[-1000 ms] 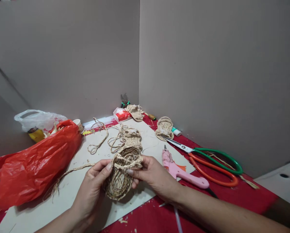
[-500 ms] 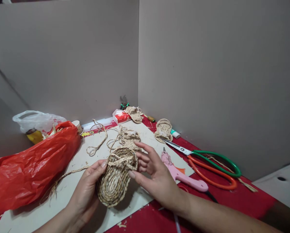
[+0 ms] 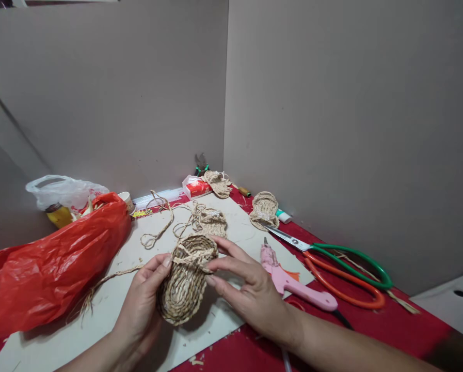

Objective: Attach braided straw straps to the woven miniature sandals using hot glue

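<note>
A woven straw slipper (image 3: 182, 292) with a braided strap across its upper part is held up above a white board (image 3: 219, 320). Gripping its left edge is my left hand (image 3: 144, 294), thumb on top near the strap. My right hand (image 3: 250, 289) has its thumb and fingers at the right edge, by the strap's right end. A braided cord (image 3: 117, 273) runs on the board to the left of my left hand. Just behind the slipper lies another woven piece (image 3: 211, 222) with loose cord.
Red plastic bag (image 3: 64, 263) at left. On the right are a pink glue gun (image 3: 308, 292), large scissors (image 3: 347, 274) and a woven slipper (image 3: 264, 209). At the back: a tissue pack (image 3: 196, 187), pliers (image 3: 201, 166) and another woven piece (image 3: 218, 184). Grey walls stand behind.
My right hand's fingers have closed in on the slipper's right edge and strap; they were spread apart before. The slipper has shifted very slightly. The whole view has moved a little.
</note>
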Demonstrator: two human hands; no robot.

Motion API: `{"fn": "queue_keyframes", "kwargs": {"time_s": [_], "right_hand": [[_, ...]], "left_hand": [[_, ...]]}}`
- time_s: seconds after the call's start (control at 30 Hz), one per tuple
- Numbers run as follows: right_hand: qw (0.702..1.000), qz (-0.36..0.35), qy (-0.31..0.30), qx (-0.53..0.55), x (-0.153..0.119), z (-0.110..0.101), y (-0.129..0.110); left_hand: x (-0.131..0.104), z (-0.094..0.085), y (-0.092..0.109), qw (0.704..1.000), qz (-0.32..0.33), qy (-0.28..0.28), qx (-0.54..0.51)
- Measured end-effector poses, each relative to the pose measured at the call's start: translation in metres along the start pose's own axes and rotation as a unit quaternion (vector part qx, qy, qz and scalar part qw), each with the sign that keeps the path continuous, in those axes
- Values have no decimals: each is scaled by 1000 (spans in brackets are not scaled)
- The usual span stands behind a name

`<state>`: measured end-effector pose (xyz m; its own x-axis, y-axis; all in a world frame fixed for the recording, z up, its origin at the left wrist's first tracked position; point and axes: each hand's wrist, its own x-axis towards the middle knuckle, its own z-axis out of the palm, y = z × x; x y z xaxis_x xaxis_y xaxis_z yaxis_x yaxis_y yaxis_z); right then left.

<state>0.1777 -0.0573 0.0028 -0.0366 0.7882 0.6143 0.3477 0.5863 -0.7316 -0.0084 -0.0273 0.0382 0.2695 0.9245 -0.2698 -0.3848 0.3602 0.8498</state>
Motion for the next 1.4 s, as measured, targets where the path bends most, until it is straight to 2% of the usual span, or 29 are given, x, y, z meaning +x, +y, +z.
{"fn": "queue_keyframes", "kwargs": {"time_s": [0.1,0.3,0.43,0.6,0.83,1.03,1.17,1.4], "right_hand": [[1000,-6,8,-9,-1,-3,-1],[998,-14,60,-1,2,-11,-3],[999,-26,23,-17,8,-13,-6],[1000,-10,-18,-21,11,-13,-8],[997,-40,-39,-51,13,-18,-9],[999,-41,-15,-27,12,-16,-9],[999,-23,-28,-29,12,-15,-10],[997,-43,-56,-34,14,-16,-10]], "left_hand": [[0,-1,0,1000,3,-3,3],[3,-3,-3,1000,4,0,17],[4,-5,-6,1000,6,-11,26],[3,-3,-4,1000,-3,-12,23],[2,-1,-4,999,-16,-19,30],[1,-2,-4,998,-5,-22,52],[0,-2,-3,999,0,-16,49],[2,-3,-4,998,-1,-19,52]]}}
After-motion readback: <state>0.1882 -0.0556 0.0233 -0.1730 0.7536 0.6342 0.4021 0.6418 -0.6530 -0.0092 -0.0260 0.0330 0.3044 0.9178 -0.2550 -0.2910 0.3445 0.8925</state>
